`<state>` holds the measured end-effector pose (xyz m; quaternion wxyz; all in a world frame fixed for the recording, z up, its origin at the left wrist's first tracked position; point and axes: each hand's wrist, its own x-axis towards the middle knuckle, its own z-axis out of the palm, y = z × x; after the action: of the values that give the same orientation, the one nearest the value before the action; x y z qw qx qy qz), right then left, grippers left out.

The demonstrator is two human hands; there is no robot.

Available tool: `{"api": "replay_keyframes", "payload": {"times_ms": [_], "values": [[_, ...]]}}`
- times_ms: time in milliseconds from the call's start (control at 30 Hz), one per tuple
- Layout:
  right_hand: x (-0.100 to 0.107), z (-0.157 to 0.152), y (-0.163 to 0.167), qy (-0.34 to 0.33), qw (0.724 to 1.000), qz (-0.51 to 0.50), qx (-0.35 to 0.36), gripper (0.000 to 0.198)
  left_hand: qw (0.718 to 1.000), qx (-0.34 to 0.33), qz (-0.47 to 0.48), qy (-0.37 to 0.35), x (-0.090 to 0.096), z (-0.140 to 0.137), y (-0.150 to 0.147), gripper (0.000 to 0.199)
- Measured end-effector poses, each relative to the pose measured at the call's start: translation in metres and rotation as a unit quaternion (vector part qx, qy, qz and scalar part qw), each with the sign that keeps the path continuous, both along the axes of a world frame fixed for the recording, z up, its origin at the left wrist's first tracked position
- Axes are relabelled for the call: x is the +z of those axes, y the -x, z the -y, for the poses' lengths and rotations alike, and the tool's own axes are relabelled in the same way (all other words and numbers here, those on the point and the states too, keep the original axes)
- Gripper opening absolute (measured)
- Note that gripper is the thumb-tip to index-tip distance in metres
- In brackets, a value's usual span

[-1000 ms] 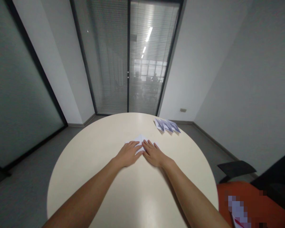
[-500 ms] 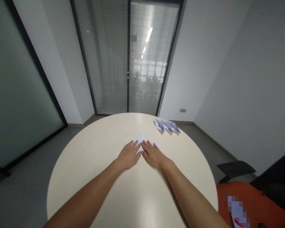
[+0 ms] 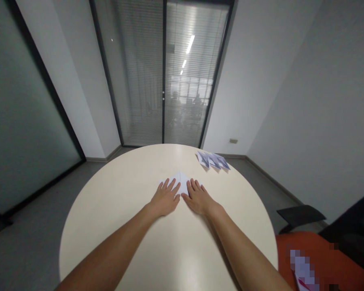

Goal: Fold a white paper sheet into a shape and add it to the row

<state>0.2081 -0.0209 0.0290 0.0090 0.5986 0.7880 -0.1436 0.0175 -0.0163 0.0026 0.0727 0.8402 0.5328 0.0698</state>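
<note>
A folded sheet of white paper [image 3: 181, 180] lies flat on the round table, its pointed end facing away from me and a crease running down its middle. On its left part rests my left hand [image 3: 166, 198], palm down with the fingers spread. My right hand [image 3: 199, 197] lies flat over the right part, fingers stretched out and thumb near the centre crease. Both hands cover the paper's sides and its near edge.
Several folded paper pieces [image 3: 213, 160] lie overlapping at the far right of the cream table [image 3: 115, 194]. An orange chair [image 3: 327, 258] with a black armrest [image 3: 301, 216] stands at the right, a blurred item on its seat. Glass panels with blinds [image 3: 139, 81] stand beyond.
My right hand has slid a little to the right, away from the centre crease, baring more of the paper. My left hand has hardly moved.
</note>
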Motion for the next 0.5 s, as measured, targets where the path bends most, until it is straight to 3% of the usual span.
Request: {"api": "replay_keyframes", "payload": {"times_ms": [167,500], "values": [[-0.0029,-0.0043,-0.0028,0.002,0.998,-0.031,0.060,0.077,1.000,0.010,0.002,0.000,0.0004,0.0002,0.0000,0.060],[0.0009,-0.0003,0.0010,-0.003,1.000,-0.012,0.028,0.082,0.999,0.035,-0.019,-0.017,0.0037,0.0012,-0.0014,0.059]]}}
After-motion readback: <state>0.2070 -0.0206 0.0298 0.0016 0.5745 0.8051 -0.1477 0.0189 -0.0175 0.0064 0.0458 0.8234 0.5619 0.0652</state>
